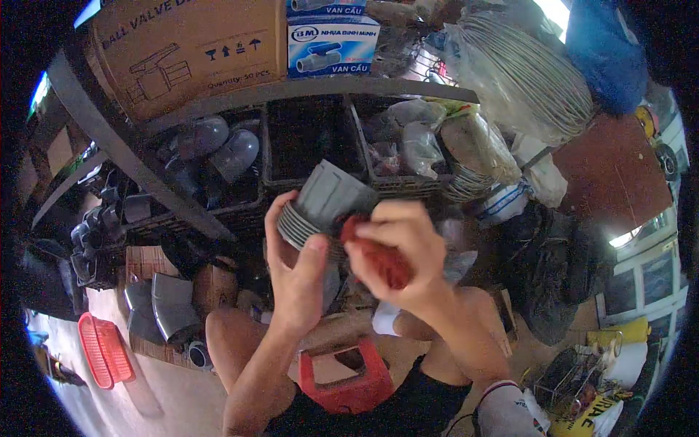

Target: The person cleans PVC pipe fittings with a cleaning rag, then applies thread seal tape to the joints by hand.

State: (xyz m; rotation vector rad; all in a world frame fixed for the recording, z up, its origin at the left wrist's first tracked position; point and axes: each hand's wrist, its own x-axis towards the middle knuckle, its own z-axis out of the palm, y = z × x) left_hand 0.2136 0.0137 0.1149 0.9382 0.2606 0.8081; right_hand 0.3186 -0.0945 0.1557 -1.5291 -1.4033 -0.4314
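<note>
Grey plastic fitting [331, 193]: ribbed near end, held tilted aloft. Red cloth [386, 261]: bunched, blurred, at fitting's near-right side.

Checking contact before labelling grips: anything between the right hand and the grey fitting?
Yes: a red cloth, bunched in the right hand, beside the grey fitting. Blur hides any direct touch. The left hand holds the fitting, nothing visible between.
</note>
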